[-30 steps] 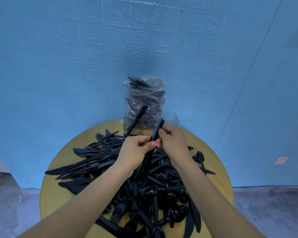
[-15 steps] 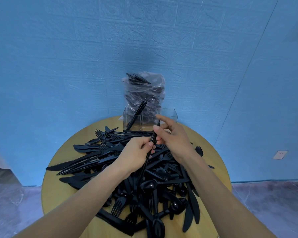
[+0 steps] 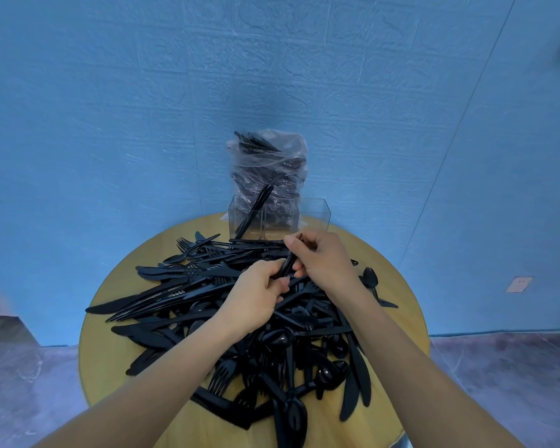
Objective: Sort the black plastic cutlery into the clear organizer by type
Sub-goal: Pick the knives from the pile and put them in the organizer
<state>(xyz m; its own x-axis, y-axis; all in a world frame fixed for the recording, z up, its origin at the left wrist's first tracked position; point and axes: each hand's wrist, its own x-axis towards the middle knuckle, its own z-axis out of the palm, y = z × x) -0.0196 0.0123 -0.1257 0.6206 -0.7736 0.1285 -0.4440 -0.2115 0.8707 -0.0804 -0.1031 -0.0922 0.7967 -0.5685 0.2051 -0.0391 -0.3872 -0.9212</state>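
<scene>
- The left hand (image 3: 256, 295) is curling its fingers around the lower part of a black cutlery piece (image 3: 287, 265), gripping it above the heap.
- The right hand (image 3: 325, 258) is pinching the same piece at its upper part, thumb and fingers bent around it; its type is too hidden to tell.
- The heap of black cutlery (image 3: 240, 318) is lying under and around both hands, spreading out to the left of the left hand and back toward the person.
- The clear organizer (image 3: 314, 215) is standing just beyond the hands, with one black piece (image 3: 254, 210) leaning in its left compartment.
- A plastic bag of cutlery (image 3: 269, 169) is standing behind the organizer.
- The round wooden table (image 3: 101, 344) is carrying everything.
</scene>
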